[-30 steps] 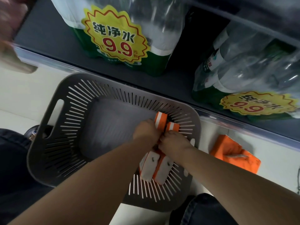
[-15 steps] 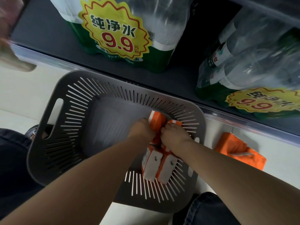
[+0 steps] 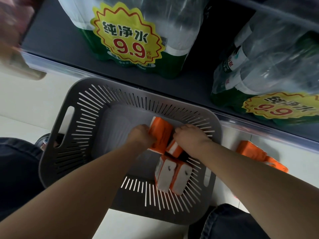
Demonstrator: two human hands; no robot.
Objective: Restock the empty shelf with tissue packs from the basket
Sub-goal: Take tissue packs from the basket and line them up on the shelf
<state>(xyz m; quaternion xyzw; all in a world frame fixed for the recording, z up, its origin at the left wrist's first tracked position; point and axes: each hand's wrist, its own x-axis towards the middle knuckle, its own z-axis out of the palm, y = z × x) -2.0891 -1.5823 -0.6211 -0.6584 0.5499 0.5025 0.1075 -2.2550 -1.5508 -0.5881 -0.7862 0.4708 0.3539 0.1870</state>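
Now lift both together: your left hand [image 3: 141,137] grips an orange tissue pack [image 3: 162,135] inside the grey basket [image 3: 72,138], and your right hand [image 3: 190,135] curls onto a second pack [image 3: 174,149]. Clear the basket's rim squarely, since two more packs [image 3: 172,175] stand by its near wall.

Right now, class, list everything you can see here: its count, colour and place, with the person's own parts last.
Shelf: one, dark grey, top of view.
Water multipacks: two, clear with green bases and yellow labels, on the shelf.
Basket: one, grey, slotted, on the pale floor below the shelf.
Tissue packs in basket: four visible, orange and white, one top pack above the others.
Tissue packs on floor: orange, right of the basket, count unclear.
Trouser legs: two, dark, lower corners.
Left hand: one, gripping the top pack.
Right hand: one, fingers curled on the same pack.
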